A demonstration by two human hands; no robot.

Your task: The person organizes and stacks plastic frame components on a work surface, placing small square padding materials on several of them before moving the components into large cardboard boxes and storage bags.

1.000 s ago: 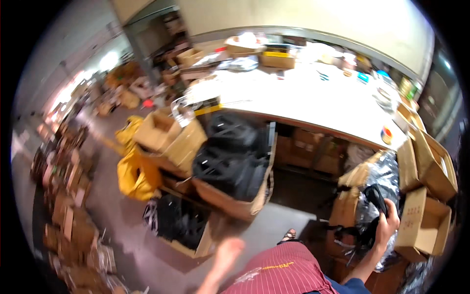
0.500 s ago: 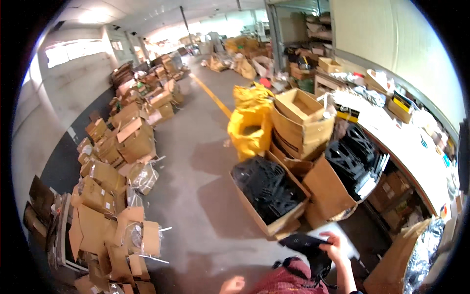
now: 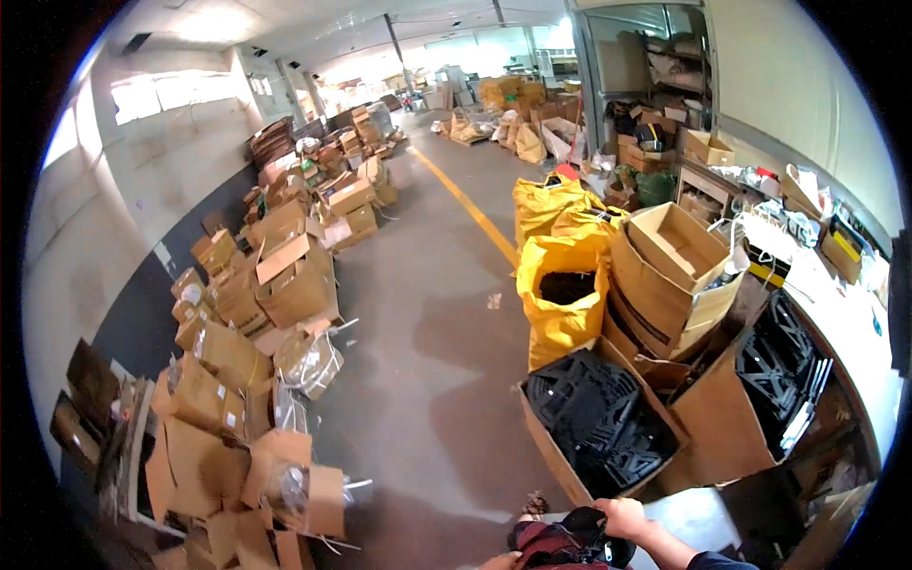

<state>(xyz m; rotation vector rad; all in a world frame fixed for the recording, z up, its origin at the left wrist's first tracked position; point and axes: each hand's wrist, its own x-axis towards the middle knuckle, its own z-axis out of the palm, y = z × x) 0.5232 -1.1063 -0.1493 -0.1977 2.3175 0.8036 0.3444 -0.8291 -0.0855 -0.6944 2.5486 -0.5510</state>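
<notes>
My right hand [image 3: 622, 519] is low in the picture, its fingers closed on the edge of a black fabric-like pouch [image 3: 581, 528] held against my body. A small shiny piece like a zip pull shows on the pouch. My left hand [image 3: 502, 561] shows only in part at the lower edge, beside my dark red checked clothing [image 3: 541, 548]; its fingers are mostly cut off. Just beyond the right hand stands an open cardboard box of black plastic parts [image 3: 598, 418]. A second tilted box [image 3: 717, 427] beside it holds similar black parts.
Yellow sacks [image 3: 560, 323] and a tall cardboard carton [image 3: 665, 275] stand behind the boxes. A cluttered white workbench [image 3: 855, 294] runs along the right. Piled cartons [image 3: 294, 275] line the left wall. A yellow floor line [image 3: 465, 199] runs down the aisle.
The view has turned left, so the boxes sit farther right. My right hand has drawn the black pouch in toward my body, and my left hand has dropped to the lower edge.
</notes>
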